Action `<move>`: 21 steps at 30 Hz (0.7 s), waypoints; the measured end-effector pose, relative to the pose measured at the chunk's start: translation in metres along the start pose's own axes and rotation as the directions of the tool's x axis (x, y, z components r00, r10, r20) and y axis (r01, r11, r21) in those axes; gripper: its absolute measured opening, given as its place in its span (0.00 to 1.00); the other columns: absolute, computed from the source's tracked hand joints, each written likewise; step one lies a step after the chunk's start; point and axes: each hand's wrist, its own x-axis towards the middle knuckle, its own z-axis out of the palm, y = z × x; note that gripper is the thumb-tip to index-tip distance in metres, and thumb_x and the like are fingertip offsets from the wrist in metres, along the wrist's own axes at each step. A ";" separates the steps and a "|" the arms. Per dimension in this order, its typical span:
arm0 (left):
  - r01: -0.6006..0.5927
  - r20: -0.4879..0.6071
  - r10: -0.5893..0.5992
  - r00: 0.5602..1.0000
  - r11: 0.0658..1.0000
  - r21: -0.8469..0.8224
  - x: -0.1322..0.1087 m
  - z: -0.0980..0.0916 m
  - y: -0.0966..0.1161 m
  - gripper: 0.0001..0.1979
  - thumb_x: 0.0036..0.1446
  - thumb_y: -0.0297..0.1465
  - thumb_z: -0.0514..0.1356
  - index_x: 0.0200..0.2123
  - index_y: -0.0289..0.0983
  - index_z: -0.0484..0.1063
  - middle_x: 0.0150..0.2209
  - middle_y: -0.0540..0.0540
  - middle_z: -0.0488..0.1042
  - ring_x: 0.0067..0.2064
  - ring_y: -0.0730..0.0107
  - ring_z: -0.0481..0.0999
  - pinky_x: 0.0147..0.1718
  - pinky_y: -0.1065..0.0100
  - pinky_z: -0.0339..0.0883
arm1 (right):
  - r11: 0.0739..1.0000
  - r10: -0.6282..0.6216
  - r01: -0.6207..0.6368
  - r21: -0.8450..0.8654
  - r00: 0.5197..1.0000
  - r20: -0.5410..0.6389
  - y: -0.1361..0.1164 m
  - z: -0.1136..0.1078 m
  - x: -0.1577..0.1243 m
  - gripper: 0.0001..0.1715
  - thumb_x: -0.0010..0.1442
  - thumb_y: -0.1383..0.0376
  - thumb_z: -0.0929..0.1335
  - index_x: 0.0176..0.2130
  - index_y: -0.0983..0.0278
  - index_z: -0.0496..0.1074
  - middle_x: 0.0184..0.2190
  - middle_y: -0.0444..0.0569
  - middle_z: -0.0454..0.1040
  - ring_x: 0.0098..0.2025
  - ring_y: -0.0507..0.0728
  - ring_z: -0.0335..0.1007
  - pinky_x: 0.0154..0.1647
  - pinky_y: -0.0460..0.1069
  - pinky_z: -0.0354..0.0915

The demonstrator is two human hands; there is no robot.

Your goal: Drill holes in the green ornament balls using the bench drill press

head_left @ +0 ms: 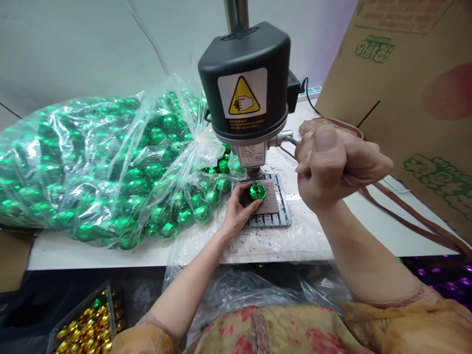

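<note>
My left hand [239, 209] grips a shiny green faceted ball [257, 191] between thumb and fingers. The ball rests on a flat pinkish-brown board [271, 201] over the slotted grey base plate [286, 216] of a small drill press [245, 83]. The press's chuck [253, 173] is right above the ball, and the bit seems to meet its top. My right hand [332, 162] is closed in a fist at the press's right side, around the end of the feed lever [291, 140]; most of the lever is hidden behind the fingers.
A large clear bag [110, 162] of green balls fills the table's left. A cardboard box [409, 88] stands at right, with a brown strap [409, 211] before it. Dark shavings lie round the base. Below are gold balls [86, 324] in a bin and purple ones [450, 280].
</note>
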 end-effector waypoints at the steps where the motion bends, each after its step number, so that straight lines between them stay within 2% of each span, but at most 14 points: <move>1: 0.001 0.002 -0.001 1.000 1.000 0.001 0.000 0.000 0.000 0.25 0.53 0.41 0.71 0.51 0.39 0.70 0.51 0.42 0.74 0.55 0.59 0.74 0.59 0.57 0.66 | 0.996 -0.075 0.077 0.033 0.994 -0.076 0.002 0.001 -0.001 0.33 0.65 0.59 0.64 0.14 0.63 0.49 0.11 0.39 0.47 0.14 0.46 0.47 0.19 0.50 0.45; 3: -0.006 0.009 0.006 1.000 1.000 0.006 0.000 -0.001 -0.001 0.25 0.53 0.41 0.71 0.51 0.39 0.70 0.51 0.42 0.74 0.55 0.59 0.74 0.59 0.57 0.66 | 0.976 -0.192 0.207 0.067 0.965 -0.181 0.006 0.003 -0.002 0.31 0.62 0.65 0.67 0.14 0.64 0.51 0.11 0.37 0.49 0.13 0.45 0.46 0.16 0.49 0.43; 8: -0.032 0.012 0.031 0.999 0.999 0.019 0.000 -0.001 -0.003 0.25 0.54 0.41 0.70 0.52 0.40 0.70 0.52 0.42 0.74 0.56 0.58 0.74 0.59 0.56 0.67 | 0.944 -0.300 0.320 0.086 0.935 -0.190 0.014 0.004 -0.005 0.30 0.61 0.68 0.66 0.14 0.64 0.49 0.10 0.36 0.48 0.12 0.44 0.44 0.13 0.47 0.43; 13: -0.036 0.010 0.036 0.999 0.999 0.030 0.000 -0.001 -0.005 0.25 0.54 0.40 0.70 0.52 0.40 0.69 0.52 0.42 0.74 0.56 0.59 0.74 0.59 0.56 0.66 | 0.924 -0.358 0.371 0.095 0.925 -0.131 0.016 -0.001 -0.009 0.27 0.57 0.73 0.66 0.16 0.64 0.48 0.11 0.35 0.50 0.12 0.44 0.47 0.13 0.46 0.48; 21: -0.041 0.014 0.040 0.999 0.999 0.016 0.001 -0.001 -0.004 0.24 0.54 0.40 0.70 0.52 0.40 0.70 0.52 0.42 0.74 0.55 0.59 0.74 0.59 0.57 0.66 | 0.898 -0.397 0.409 0.163 0.912 -0.106 0.023 -0.003 -0.014 0.26 0.54 0.76 0.66 0.16 0.62 0.48 0.11 0.34 0.49 0.11 0.43 0.45 0.11 0.46 0.47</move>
